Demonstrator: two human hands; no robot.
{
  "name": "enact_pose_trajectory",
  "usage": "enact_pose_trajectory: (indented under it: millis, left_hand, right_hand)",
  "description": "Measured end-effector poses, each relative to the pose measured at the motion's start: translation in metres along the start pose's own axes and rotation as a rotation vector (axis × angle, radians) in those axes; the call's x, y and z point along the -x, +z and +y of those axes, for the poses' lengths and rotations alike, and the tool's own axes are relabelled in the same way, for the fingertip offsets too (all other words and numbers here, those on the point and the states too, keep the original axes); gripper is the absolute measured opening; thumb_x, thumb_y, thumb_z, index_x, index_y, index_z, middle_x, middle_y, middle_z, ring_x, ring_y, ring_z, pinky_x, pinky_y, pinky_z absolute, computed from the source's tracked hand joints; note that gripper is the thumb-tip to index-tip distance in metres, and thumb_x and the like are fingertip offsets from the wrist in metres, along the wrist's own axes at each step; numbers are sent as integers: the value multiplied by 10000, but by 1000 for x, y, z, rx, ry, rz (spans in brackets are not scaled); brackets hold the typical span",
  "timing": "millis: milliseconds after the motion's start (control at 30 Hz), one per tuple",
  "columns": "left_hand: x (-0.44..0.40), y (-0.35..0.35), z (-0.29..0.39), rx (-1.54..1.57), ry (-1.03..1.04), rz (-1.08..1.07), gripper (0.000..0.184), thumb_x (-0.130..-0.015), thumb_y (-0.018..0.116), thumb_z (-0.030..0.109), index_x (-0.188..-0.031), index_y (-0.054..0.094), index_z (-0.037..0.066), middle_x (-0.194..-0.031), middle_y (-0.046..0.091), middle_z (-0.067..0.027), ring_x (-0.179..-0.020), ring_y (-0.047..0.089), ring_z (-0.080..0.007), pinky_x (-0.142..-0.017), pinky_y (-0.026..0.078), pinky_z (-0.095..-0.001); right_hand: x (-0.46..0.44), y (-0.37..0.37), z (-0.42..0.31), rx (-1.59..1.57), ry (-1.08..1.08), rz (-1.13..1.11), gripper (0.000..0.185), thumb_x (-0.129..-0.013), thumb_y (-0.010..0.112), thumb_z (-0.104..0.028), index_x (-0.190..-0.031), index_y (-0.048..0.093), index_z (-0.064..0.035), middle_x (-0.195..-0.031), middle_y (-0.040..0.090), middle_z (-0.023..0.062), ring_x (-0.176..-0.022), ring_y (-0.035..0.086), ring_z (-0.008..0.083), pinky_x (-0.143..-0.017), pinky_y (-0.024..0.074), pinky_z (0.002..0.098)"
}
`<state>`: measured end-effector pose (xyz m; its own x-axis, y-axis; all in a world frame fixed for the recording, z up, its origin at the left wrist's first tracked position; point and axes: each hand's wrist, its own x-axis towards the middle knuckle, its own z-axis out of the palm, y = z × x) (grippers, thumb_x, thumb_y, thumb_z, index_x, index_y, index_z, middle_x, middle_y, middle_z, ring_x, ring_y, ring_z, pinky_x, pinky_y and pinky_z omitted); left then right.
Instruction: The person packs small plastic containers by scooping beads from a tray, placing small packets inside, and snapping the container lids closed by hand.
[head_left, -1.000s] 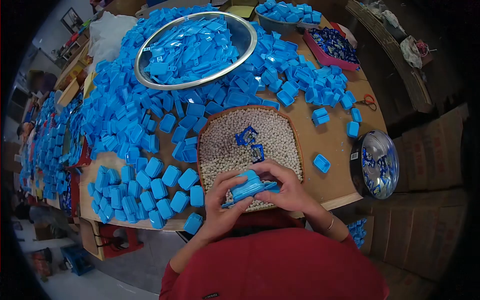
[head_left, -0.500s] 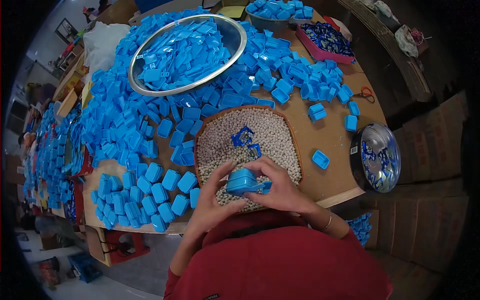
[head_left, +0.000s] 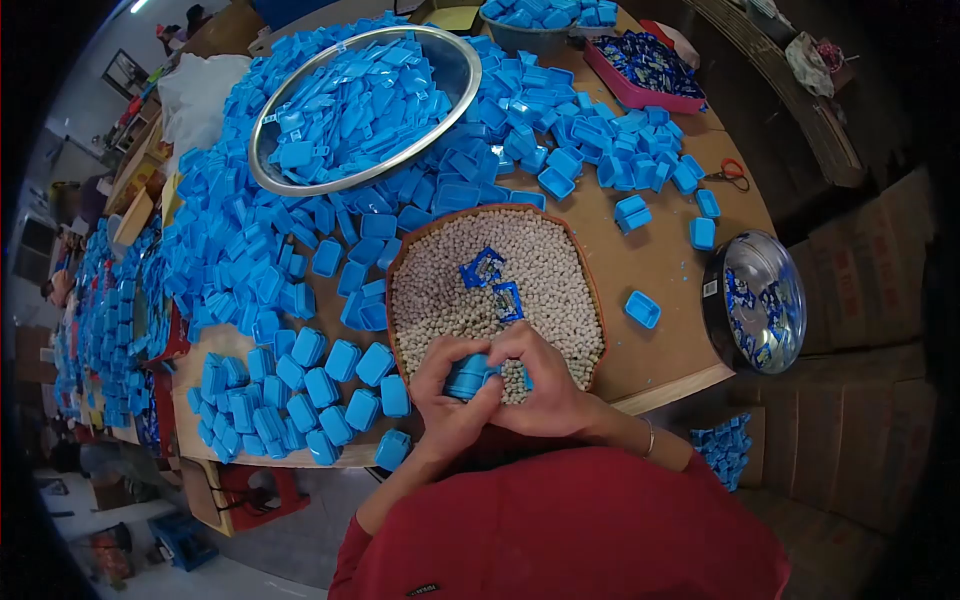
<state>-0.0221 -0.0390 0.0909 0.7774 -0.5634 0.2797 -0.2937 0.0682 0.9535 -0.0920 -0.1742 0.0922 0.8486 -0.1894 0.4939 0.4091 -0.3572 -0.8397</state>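
Over the near edge of an orange-rimmed tray (head_left: pixel 597 290) full of pale round beads, my left hand (head_left: pixel 448 392) and my right hand (head_left: pixel 541 382) are together, both closed around a small blue plastic box (head_left: pixel 469 377). Fingers hide much of the box. Two small blue packets, one a bent strip (head_left: pixel 482 268) and one a square (head_left: pixel 508 301), lie on the beads just beyond my hands. Closed blue boxes (head_left: pixel 321 387) stand in a group left of the tray.
Behind the tray, a metal bowl (head_left: pixel 470 92) holds flat blue pieces, with loose blue boxes heaped around it. To the right are a loose blue box (head_left: pixel 642 310), a round tin (head_left: pixel 712 318), orange-handled scissors (head_left: pixel 735 174) and a pink tray (head_left: pixel 640 99) of packets.
My left hand, spread beside the box half a second ago, has closed on it. Both hands have come closer together around the box. The view has shifted slightly.
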Motion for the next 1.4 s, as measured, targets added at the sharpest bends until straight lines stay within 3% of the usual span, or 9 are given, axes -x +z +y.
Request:
enact_pose_trajectory:
  millis: [267,400,500,733,867,1000,1133,1300,1400]
  left_hand:
    - [-9,1,-18,166,-206,24,269,-694,663,21,-959,620,-6,-905,613,-68,-764,560,-98,-640,456,-256]
    - [-7,-4,-19,156,-212,60,301,-700,672,22,-996,617,-2,-939,605,-76,-788,560,-111,-662,452,-253]
    - [-2,-11,-5,-4,-97,8,324,-699,684,26,-1014,614,1,-958,596,-92,-809,565,-133,-678,452,-261]
    - [1,-15,18,-319,365,6,447,-657,793,106,-1055,610,17,-950,611,-126,-815,583,-255,-682,469,-327]
    - [3,-17,22,-443,640,40,529,-663,787,164,-1113,534,52,-953,621,-114,-816,588,-260,-690,465,-337]
    - [0,-10,30,-471,731,94,505,-673,750,160,-1106,505,75,-924,629,-97,-757,596,-246,-683,459,-324]
    - [-3,-9,38,-533,729,48,528,-678,736,134,-1142,496,55,-901,628,-113,-731,594,-249,-661,459,-331]
    - [-16,-12,40,-434,656,-135,587,-695,723,81,-1218,464,19,-898,612,-136,-730,586,-235,-637,466,-338]
    - [-11,-14,20,-222,416,-159,587,-703,703,34,-1237,462,1,-936,604,-130,-784,585,-200,-643,460,-303]
  right_hand:
    - [-3,9,12,102,49,32,433,-594,737,-12,-916,453,-67,-842,482,107,-785,511,305,-651,415,395]
    - [-9,-1,6,2,169,-85,350,-685,719,-43,-992,550,-41,-912,551,116,-856,579,293,-725,466,382]
    - [-11,-20,0,-146,181,-213,243,-747,703,-24,-978,627,-21,-1000,601,121,-941,605,249,-821,483,345]
    - [-10,-21,-15,-114,-24,-153,131,-748,681,-34,-857,612,-10,-1026,621,145,-892,644,273,-719,524,346]
    - [-13,-25,-25,-15,-202,-162,132,-733,680,-35,-823,586,-13,-1021,621,145,-869,647,269,-689,537,342]
    - [-13,-26,-30,3,-298,-122,143,-731,680,-35,-819,568,-21,-1018,619,144,-859,646,267,-677,537,341]
    - [-14,-30,-33,-11,-261,-127,167,-748,677,-38,-859,552,-34,-1007,608,143,-857,639,271,-686,531,347]
    - [-15,-40,-33,-197,-6,-206,204,-784,637,-1,-947,521,-40,-968,589,124,-883,611,234,-773,502,317]
    - [-11,-29,-29,-357,177,-72,206,-804,633,-6,-966,510,-38,-951,578,89,-896,588,172,-802,482,302]
